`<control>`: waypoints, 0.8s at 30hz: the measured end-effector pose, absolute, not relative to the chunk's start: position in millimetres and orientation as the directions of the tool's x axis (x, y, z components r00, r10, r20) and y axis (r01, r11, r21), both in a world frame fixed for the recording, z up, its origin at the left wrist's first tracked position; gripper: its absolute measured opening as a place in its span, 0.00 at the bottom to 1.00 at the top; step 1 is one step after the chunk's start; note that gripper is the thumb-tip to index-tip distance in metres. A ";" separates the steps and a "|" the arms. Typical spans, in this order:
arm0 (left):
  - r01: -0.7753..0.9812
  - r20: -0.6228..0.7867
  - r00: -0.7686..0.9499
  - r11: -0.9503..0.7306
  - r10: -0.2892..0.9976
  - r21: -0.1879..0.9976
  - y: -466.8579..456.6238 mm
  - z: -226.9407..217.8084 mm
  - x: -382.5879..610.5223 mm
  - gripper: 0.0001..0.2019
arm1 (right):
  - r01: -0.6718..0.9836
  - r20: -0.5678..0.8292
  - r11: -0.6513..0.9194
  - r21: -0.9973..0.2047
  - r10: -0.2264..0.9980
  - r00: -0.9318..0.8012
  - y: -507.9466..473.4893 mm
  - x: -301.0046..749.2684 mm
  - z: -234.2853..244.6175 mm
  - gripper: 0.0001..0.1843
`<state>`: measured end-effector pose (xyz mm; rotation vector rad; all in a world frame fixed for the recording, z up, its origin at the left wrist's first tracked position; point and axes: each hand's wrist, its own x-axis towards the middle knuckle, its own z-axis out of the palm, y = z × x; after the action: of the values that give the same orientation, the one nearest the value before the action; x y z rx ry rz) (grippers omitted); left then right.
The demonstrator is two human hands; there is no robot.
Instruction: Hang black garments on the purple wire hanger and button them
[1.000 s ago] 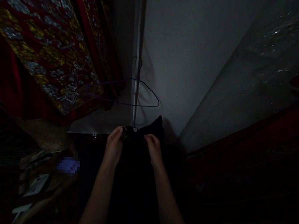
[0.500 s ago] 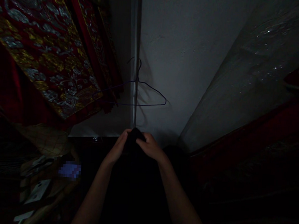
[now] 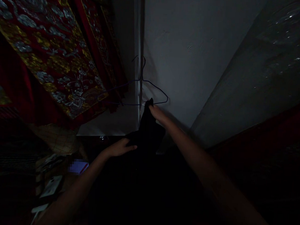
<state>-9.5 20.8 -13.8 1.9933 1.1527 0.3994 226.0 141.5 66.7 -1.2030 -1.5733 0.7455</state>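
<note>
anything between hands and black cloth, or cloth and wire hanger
Nothing visible: the right hand holds the black cloth near its top, the left hand is against it lower down, and the cloth overlaps the wire hanger in this view; contact is unclear.

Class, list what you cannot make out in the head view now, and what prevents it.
All in the head view:
Black cloth: lower end lost in darkness.
Left hand: most fingertips hidden by the cloth.
White tag: too small to read.
Red fabric: cut off by the left edge.
</note>
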 end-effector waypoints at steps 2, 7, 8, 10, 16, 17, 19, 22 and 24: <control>0.636 -0.102 0.532 -0.318 0.840 0.703 24.9 -7.1 -28.4 0.23 | 0.377 0.294 0.284 -0.881 0.955 -0.034 138.1 241.4 61.2 0.14; 0.768 -0.032 0.401 -0.317 0.915 0.557 37.2 28.7 -76.1 0.25 | 0.516 0.399 0.327 -0.792 0.916 0.033 111.0 289.1 80.2 0.22; 0.784 0.009 0.379 -0.327 0.925 0.528 41.0 39.1 -82.2 0.25 | 0.550 0.429 0.339 -0.763 0.903 0.038 105.0 296.0 87.0 0.22; 0.789 0.114 0.386 -0.391 0.916 0.474 50.4 61.4 -90.1 0.24 | 0.597 0.470 0.357 -0.718 0.882 0.037 94.5 304.9 100.0 0.23; 0.738 0.338 0.481 -0.582 0.809 0.341 76.5 127.2 -91.1 0.21 | 0.622 0.475 0.358 -0.696 0.879 0.027 80.5 309.3 114.7 0.22; 0.719 0.345 0.509 -0.610 0.789 0.333 77.8 136.5 -89.7 0.20 | 0.620 0.484 0.365 -0.695 0.875 0.027 80.0 309.4 114.0 0.22; 0.676 0.347 0.566 -0.662 0.748 0.324 76.8 152.0 -86.7 0.20 | 0.622 0.523 0.393 -0.677 0.852 0.030 79.5 310.0 112.0 0.22; 0.670 0.309 0.602 -0.676 0.737 0.308 69.5 164.8 -83.8 0.19 | 0.640 0.587 0.429 -0.638 0.809 0.043 79.5 311.2 109.5 0.23; 0.712 0.214 0.598 -0.635 0.772 0.300 62.2 166.1 -84.2 0.19 | 0.649 0.601 0.433 -0.626 0.798 0.048 79.8 310.9 108.0 0.23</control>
<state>-84.2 62.2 166.1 2.6408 1.2396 0.4849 310.9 79.8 108.0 -1.2778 -1.6620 0.1812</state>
